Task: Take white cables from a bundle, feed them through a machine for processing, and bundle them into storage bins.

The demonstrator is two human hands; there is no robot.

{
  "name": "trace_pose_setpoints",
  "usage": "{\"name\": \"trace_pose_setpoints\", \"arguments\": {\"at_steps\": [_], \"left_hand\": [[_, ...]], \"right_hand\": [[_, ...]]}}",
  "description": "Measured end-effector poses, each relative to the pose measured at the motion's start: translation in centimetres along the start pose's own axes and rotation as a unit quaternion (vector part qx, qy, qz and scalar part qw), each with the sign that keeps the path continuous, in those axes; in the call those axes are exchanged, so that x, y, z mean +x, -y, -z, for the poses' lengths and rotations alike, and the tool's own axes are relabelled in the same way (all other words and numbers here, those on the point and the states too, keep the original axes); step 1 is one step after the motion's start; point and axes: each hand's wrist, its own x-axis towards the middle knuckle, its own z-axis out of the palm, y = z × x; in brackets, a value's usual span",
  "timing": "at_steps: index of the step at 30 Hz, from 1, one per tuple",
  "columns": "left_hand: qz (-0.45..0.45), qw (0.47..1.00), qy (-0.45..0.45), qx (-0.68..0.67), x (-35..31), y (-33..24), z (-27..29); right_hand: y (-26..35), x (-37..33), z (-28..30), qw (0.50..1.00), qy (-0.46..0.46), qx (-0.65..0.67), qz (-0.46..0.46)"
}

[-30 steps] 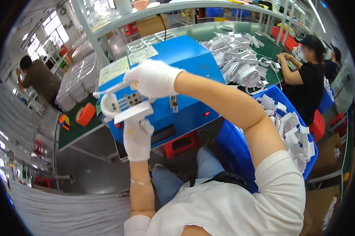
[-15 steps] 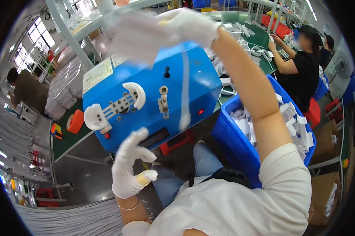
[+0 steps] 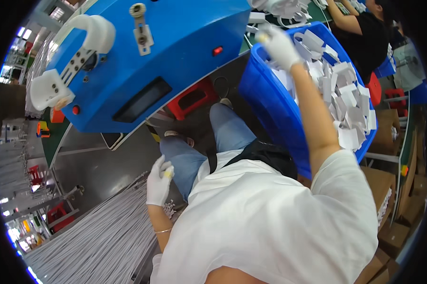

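My right hand (image 3: pixel 280 48), in a white glove, is over the left rim of a blue bin (image 3: pixel 289 118) heaped with folded white card pieces (image 3: pixel 338 90). Its fingers point toward the machine and are slightly smeared, so their grip is unclear. My left hand (image 3: pixel 158 182), also gloved in white, hovers by my thigh beside a long bundle of white cables (image 3: pixel 100 227). Its fingers are loosely bent and apart, with nothing seen in them. In front stands a blue machine (image 3: pixel 185 42); its white curved holder (image 3: pixel 100 34) carries nothing.
A red switch (image 3: pixel 217 50) and a dark display (image 3: pixel 142 99) face me on the machine. Beneath it is a red stool (image 3: pixel 192 98). White coiled cables (image 3: pixel 284 7) lie on the green table. A co-worker in black (image 3: pixel 365 42) sits beyond the bin.
My right hand has come down from above the machine to the bin; the white sheet-like thing and dangling strip are no longer seen. My left hand has drawn back from the machine. The view has shifted.
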Motion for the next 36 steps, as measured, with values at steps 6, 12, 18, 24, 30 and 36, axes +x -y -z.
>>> {"name": "trace_pose_setpoints", "arguments": {"at_steps": [6, 12, 18, 24, 30, 36], "left_hand": [[0.009, 0.942, 0.052, 0.332, -0.6, 1.0, -0.2], [-0.064, 0.938, 0.044, 0.337, -0.4, -2.1, -3.3], [-0.071, 0.946, 0.064, 0.311, -1.3, -3.0, -6.1], [-0.071, 0.932, 0.061, 0.349, -0.7, -2.6, -4.9], [-0.09, 0.936, 0.057, 0.335, -0.1, -2.1, -4.3], [-0.089, 0.935, 0.061, 0.338, 0.4, -1.6, -3.9]], "right_hand": [[-1.0, -12.2, -4.2, 0.985, -0.092, -0.094, -0.111], [-2.0, -10.9, -3.9, 0.989, -0.044, -0.034, -0.137], [-1.7, -10.5, -3.8, 0.987, -0.041, -0.026, -0.152], [-1.8, -10.2, -3.6, 0.986, -0.019, -0.027, -0.166], [-1.7, -10.2, -3.6, 0.986, -0.027, -0.028, -0.161], [-1.9, -10.1, -3.6, 0.987, -0.025, -0.028, -0.158]]}}
